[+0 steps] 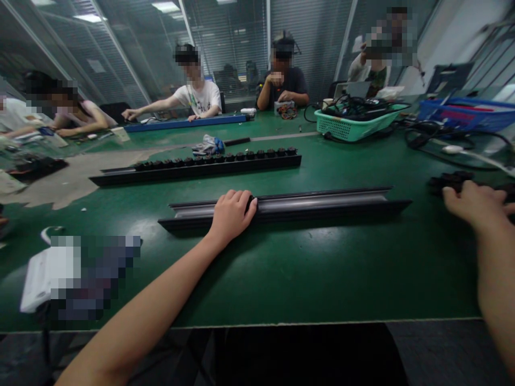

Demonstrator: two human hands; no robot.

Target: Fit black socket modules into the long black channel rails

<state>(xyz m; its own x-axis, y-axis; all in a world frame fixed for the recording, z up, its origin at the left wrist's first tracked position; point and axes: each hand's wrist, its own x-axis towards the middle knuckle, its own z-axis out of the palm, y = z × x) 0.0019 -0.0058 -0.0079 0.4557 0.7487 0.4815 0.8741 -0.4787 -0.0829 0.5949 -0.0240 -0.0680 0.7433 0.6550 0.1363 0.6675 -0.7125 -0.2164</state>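
Observation:
A long black channel rail (pixel 322 206) with a grey inner trough lies across the green table in front of me. My left hand (pixel 234 210) is closed over its left half, and a small dark part (pixel 251 203) shows between thumb and forefinger. Most of that part is hidden. Far to the right, my right hand (pixel 478 203) reaches over a cluster of small black parts (pixel 450 183). Its fingertips are blurred and partly hidden, so whether it holds one is unclear. Farther back lies a second black rail (pixel 201 172), topped by a row of round black parts (pixel 219 158).
A green basket (pixel 354 128) of cables and a blue basket (pixel 466 115) stand at back right, with loose cables (pixel 442 147) nearby. Gloves (pixel 208 145) lie behind the second rail. A white device (pixel 38 279) sits at front left. Several people work around the far side.

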